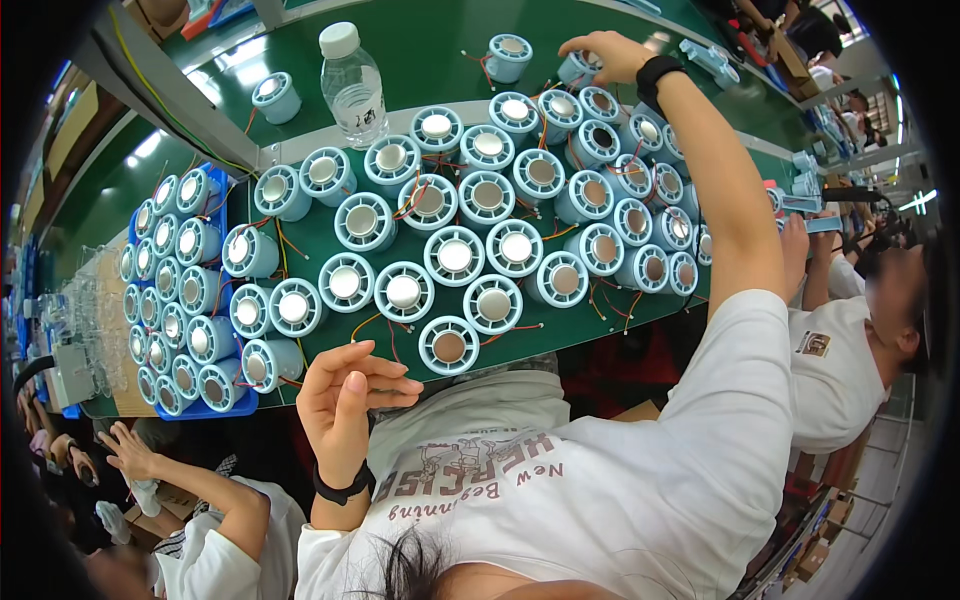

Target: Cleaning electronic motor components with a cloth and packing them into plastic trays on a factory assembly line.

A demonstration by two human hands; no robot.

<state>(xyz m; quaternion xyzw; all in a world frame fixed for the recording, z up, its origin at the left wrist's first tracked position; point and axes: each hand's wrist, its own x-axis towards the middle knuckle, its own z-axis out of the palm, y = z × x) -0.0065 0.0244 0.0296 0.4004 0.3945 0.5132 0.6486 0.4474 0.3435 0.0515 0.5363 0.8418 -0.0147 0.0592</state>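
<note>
Many light blue cylindrical motors (454, 255) stand on the green tabletop, each with a spoked rim, a round metal disc in the middle and thin coloured wires. My right hand (612, 55) reaches to the far side of the group. Its fingers are closed round a light blue motor (578, 69), whose top they partly cover. My left hand (350, 393) hovers by the near table edge with its fingers stretched out and nothing in it. Closest to it is a motor with a brownish disc (449, 346), standing apart from the hand.
A blue tray (222, 408) packed with motors stands at the left. A clear bottle with a white cap (356, 95) stands behind the group, near a grey metal post (185, 90). Single motors (276, 98) sit farther back. Co-workers sit on both sides, one arm (205, 480) near the left.
</note>
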